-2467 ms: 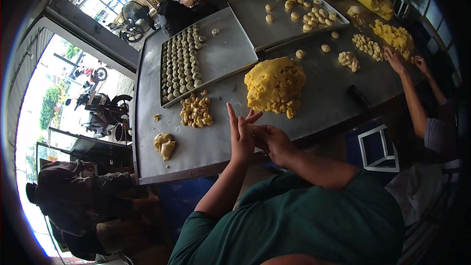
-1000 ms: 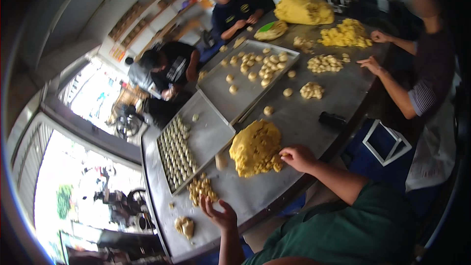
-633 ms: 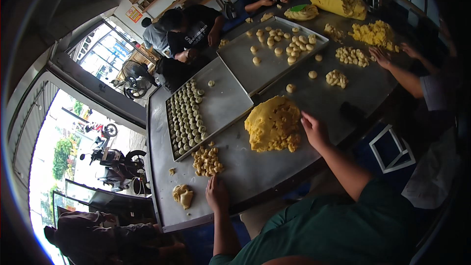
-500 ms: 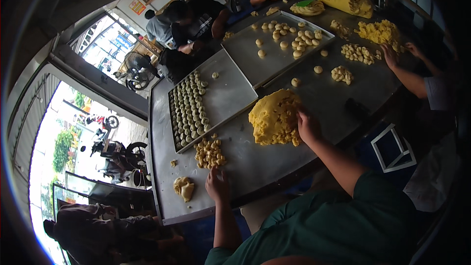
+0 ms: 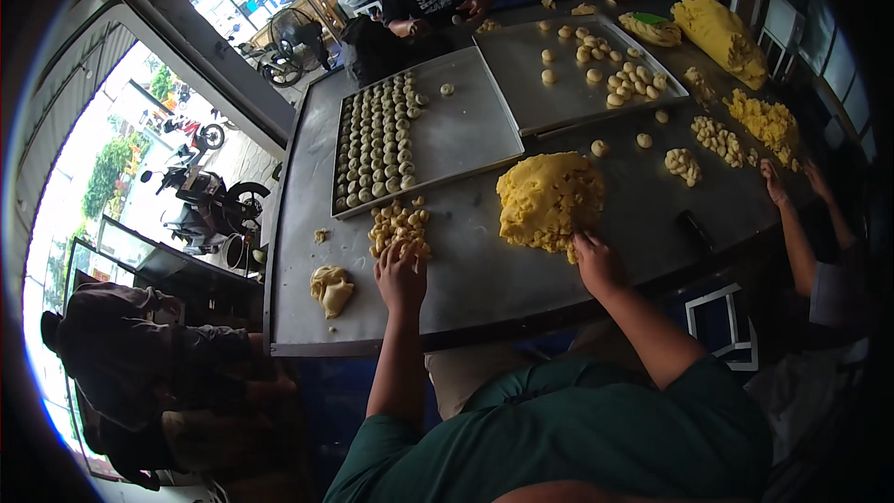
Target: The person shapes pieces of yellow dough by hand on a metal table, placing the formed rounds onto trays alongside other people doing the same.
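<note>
My left hand (image 5: pixel 400 278) reaches onto a heap of small pale dough pieces (image 5: pixel 391 225). Its fingers are apart and touch the heap's near side. At the near right edge of a big crumbly yellow mass (image 5: pixel 545 197), my right hand (image 5: pixel 599 265) is closed, its fingertips pressed into the yellow stuff. A smooth lump of pale dough (image 5: pixel 331 291) lies left of my left hand, with a small scrap (image 5: pixel 321 236) behind it. Beyond the heap, a metal tray (image 5: pixel 466 107) holds close rows of small round pastries (image 5: pixel 380 142).
A second tray (image 5: pixel 521 65) carries scattered dough balls. At the right, another person's hands (image 5: pixel 792 182) are near a yellow crumbly pile (image 5: pixel 764 126) and small dough pieces (image 5: pixel 717 142). A dark cylinder (image 5: pixel 694 231) lies near the table edge. More people sit across the metal table (image 5: pixel 456 303).
The view has turned, levelling the table. My left hand has moved forward onto the dough pieces. My right hand has slid nearer along the yellow mass's edge. The other person's hands have left the yellow pile.
</note>
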`<state>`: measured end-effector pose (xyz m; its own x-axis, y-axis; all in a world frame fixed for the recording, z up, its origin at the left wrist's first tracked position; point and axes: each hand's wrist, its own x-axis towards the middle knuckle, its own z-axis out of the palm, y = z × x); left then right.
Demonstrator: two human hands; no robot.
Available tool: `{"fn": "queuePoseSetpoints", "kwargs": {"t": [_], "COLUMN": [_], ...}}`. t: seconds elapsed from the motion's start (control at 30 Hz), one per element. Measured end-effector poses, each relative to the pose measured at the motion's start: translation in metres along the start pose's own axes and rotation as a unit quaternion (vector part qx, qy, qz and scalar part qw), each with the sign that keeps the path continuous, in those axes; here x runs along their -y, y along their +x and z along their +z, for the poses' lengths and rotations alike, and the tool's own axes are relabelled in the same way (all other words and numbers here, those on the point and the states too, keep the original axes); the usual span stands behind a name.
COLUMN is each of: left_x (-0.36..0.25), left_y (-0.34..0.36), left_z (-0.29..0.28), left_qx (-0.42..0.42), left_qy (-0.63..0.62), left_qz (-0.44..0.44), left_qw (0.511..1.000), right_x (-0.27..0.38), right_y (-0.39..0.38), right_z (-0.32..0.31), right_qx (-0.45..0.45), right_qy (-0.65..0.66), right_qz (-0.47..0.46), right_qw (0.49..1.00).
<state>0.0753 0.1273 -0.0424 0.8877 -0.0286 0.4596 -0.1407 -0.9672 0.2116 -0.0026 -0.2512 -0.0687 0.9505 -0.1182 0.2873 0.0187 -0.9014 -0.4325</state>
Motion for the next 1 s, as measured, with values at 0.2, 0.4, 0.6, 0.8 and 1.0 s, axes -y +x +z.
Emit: {"fn": "queuePoseSetpoints", "kwargs": {"t": [0.2, 0.4, 0.6, 0.8, 1.0], "left_x": [0.005, 0.005, -0.004, -0.056, -0.082], "left_y": [0.002, 0.008, 0.000, -0.019, -0.036], "left_z": [-0.006, -0.015, -0.016, -0.005, 0.003], "left_qx": [0.053, 0.095, 0.014, 0.046, 0.083], "left_qy": [-0.019, 0.014, -0.198, -0.356, -0.202], "left_qz": [0.069, 0.107, -0.036, -0.030, 0.118], "left_qw": [0.996, 0.990, 0.979, 0.933, 0.969], "right_x": [-0.018, -0.009, -0.016, -0.010, -0.036], "right_y": [0.007, -0.016, -0.001, 0.021, -0.025], "right_z": [-0.038, -0.013, -0.025, -0.029, -0.027], "right_qx": [0.070, -0.010, -0.022, 0.031, -0.034], "right_qy": [0.036, 0.011, 0.118, 0.049, 0.001], "right_qz": [-0.065, -0.117, -0.081, 0.001, -0.058], "right_qw": [0.995, 0.993, 0.989, 0.998, 0.998]}}
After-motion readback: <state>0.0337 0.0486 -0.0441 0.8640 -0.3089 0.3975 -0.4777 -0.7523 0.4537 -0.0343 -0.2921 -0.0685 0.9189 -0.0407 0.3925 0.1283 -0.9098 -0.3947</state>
